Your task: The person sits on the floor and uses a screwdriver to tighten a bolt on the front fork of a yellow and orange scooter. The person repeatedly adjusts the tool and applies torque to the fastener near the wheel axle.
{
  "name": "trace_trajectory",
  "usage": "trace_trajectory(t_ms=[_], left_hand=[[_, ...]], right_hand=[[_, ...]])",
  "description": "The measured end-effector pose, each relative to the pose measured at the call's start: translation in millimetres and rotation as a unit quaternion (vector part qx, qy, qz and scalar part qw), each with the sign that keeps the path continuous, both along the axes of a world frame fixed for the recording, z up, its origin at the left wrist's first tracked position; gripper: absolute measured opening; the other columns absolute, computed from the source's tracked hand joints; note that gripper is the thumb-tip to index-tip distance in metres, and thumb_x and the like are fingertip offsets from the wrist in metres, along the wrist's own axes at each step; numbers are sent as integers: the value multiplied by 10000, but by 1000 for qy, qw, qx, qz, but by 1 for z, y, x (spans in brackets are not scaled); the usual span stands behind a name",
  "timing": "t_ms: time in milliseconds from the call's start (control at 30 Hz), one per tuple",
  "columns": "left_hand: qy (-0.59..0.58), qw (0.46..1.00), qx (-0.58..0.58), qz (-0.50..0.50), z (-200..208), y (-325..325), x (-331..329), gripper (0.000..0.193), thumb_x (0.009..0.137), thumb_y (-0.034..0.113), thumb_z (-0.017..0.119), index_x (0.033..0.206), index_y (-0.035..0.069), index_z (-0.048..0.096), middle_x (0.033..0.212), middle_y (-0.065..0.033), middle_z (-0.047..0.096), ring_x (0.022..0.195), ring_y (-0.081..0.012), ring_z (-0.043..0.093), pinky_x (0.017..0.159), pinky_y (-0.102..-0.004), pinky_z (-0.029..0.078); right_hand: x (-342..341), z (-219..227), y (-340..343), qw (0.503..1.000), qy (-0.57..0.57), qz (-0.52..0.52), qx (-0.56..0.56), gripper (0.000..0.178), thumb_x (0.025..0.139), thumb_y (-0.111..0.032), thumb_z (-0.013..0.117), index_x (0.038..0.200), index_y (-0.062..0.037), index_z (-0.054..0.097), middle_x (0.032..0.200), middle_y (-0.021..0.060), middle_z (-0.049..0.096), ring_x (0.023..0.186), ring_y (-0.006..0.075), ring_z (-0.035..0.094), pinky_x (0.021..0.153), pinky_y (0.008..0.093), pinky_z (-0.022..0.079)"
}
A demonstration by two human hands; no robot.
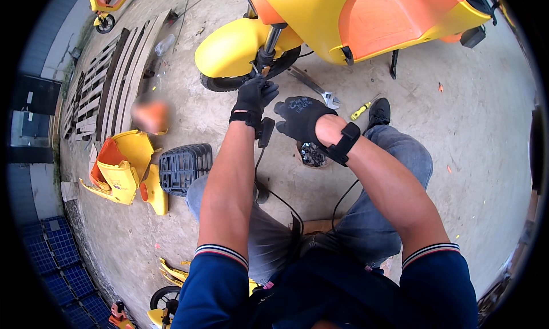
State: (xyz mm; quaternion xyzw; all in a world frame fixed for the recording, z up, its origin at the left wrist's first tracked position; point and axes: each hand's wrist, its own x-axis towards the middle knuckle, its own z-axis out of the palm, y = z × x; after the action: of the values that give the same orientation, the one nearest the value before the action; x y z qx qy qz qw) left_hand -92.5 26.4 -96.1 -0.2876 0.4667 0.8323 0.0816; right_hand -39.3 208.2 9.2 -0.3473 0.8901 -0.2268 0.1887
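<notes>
A yellow and orange scooter [320, 20] stands in front of me, its front wheel [226, 83] under a yellow fender [229, 49]. My left hand [254, 96], in a black glove, reaches the lower end of the dark front fork [269, 49]. Its fingers are closed near the wheel's hub, and a thin metallic piece shows at their tips, too small to name. To its right hovers my right hand [302, 117], also gloved, its fingers apart and nothing visible in them. Beyond it an adjustable wrench [330, 99] lies on the concrete, beside a yellow-handled screwdriver [360, 110].
Between my legs sits a container of small dark fasteners [312, 155]. On the left are a black plastic basket [184, 168], yellow body panels [123, 172] and wooden pallets [108, 83]. The scooter's kickstand [394, 65] touches the floor. A black cable [280, 197] hangs near my legs.
</notes>
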Motion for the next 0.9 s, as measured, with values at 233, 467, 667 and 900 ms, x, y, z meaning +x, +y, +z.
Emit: trace_trajectory(t_ms=[233,467,667,900], left_hand=[[7,999,-41,-2,-11,-12,1,67,894,116,565,934,63,558,842,-81,571,761,-234,608,701,-358,550],[-12,1000,-18,18,-7,-10,2,93,904,127,544,971,63,550,851,-90,572,789,-251,615,720,-376,551],[-1,1000,22,17,2,-1,-1,119,900,151,557,973,59,544,825,-82,560,792,-250,615,718,-372,550],[49,997,-54,-4,-23,-23,-2,101,887,101,548,981,65,551,836,-80,563,779,-242,610,714,-352,548]], right_hand=[[0,-3,-2,1000,-6,5,2,318,827,-252,548,1054,-37,606,1053,180,625,1010,323,590,859,415,472],[1,-4,-2,1000,2,2,-4,317,825,-253,545,1044,-33,611,1049,182,626,1005,324,592,856,413,473],[0,-5,0,1000,1,-1,-6,312,825,-256,544,1029,-32,619,1044,185,627,1001,322,595,856,409,474],[0,-1,-3,1000,-5,11,7,327,829,-255,543,1072,-43,597,1056,179,625,1007,329,590,860,418,472]])
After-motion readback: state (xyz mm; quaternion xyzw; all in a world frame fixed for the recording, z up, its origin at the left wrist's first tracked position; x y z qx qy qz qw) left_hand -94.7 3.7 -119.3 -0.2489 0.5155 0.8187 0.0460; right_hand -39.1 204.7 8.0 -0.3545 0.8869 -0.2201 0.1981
